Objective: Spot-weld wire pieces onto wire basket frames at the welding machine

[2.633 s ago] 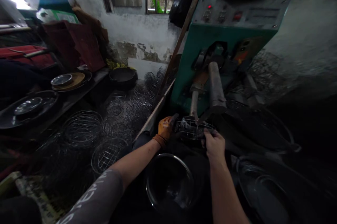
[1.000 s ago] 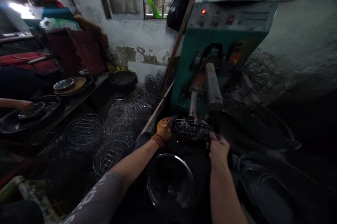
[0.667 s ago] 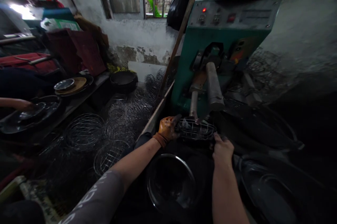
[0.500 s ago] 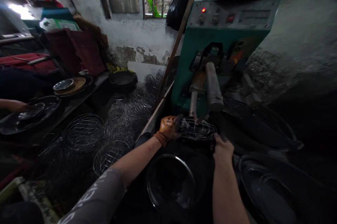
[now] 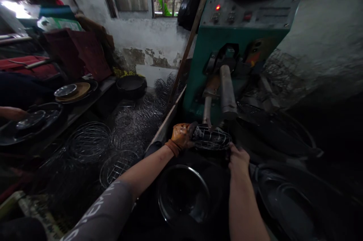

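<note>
Between my hands is a round wire rack, seen at a low slant under the green welding-type machine. My left hand, in a stained orange glove, grips the rack's left side. On its right rim my bare right hand pinches the wire, fingertips partly hidden in shadow. The machine's thin lower arm reaches down to the rack, its tip at the wires. Over the rack hangs the thick upper metal cylinder. A shiny round bowl lies below, between my forearms.
Wire racks pile up on the floor at left. A wooden board slants beside the machine. At far left another person's hand is over a wide pan. Dark round basins stand at lower right.
The rack has tilted and shifted slightly between my hands, and both hands keep their grip. The whole view has moved a little.
</note>
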Tool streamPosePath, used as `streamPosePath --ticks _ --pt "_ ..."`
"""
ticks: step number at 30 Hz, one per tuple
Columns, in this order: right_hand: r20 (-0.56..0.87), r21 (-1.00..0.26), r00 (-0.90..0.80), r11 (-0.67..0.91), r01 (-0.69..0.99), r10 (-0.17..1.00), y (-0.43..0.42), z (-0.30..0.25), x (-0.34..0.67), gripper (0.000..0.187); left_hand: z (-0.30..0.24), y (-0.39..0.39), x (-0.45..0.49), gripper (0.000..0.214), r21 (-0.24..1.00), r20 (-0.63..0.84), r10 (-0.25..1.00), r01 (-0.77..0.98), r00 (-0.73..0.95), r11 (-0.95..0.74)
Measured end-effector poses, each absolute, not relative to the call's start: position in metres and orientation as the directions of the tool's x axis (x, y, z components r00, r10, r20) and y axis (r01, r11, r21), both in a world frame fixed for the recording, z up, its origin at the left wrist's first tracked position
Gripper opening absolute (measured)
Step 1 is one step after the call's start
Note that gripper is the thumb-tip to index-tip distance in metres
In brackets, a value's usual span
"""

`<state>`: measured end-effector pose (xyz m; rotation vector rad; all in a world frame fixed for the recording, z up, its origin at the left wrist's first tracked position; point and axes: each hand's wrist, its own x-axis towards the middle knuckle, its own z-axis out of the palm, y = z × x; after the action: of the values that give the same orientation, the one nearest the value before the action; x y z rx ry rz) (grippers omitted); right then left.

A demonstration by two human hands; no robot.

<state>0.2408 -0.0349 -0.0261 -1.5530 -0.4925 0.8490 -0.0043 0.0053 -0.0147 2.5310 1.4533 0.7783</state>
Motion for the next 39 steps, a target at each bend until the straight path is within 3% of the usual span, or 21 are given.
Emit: streamPosePath --ticks 17,26,36,39 --pt "-0.263 -0.963 0.619 -0.167 -0.209 0.74 -0.042 -0.025 0.238 0.045 -0.011 0.006 -0.003 0.078 0.325 0.422 0.814 0.771 0.399 -0.547" --pt "-0.355 -0.932 0.642 -0.21 -0.294 0.679 -0.039 -0.022 0.242 0.035 0.006 0.004 0.006 0.086 0.261 0.331 0.836 0.809 0.437 -0.526" --pt "-0.388 -0.922 0.629 -0.302 -0.244 0.674 -0.035 -0.028 0.246 0.042 0.028 0.002 0.015 0.083 0.203 0.242 0.848 0.83 0.471 -0.519" --pt "-0.397 -0.917 0.617 -0.317 -0.241 0.68 -0.037 -0.027 0.246 0.041 0.022 0.002 0.014 0.081 0.228 0.274 0.836 0.813 0.475 -0.536"
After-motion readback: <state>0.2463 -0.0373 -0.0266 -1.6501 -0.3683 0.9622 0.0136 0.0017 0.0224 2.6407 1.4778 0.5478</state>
